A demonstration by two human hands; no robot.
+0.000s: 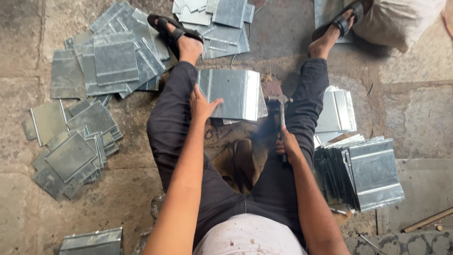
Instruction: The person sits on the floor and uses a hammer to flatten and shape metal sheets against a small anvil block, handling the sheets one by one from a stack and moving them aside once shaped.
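Between the person's spread legs, the left hand [202, 105] lies open and flat on the near left corner of a bright metal sheet [231, 93], fingers spread over its edge and pressing it down. That sheet is the landmark for everything else: it rests on the stone floor [415, 113] ahead of the lap, its folded edges running away from the body, with one or two more sheets showing beneath it. Just right of the sheet, the right hand [287, 145] is closed around the handle of a hammer [281, 109]. The handle's long axis points away from the body, and the head sits level with the sheet's right edge, close beside it but not clearly touching. So the sheet lies forward and left of the hammer hand, and the left hand is the one already on it. Further right of the sheet stands a leaning stack of finished sheets [365, 172]. Left of the sheet, beyond the thigh, loose sheets [111, 61] are scattered in piles. Beyond the sheet, between the sandalled feet, lies another heap [222, 21].
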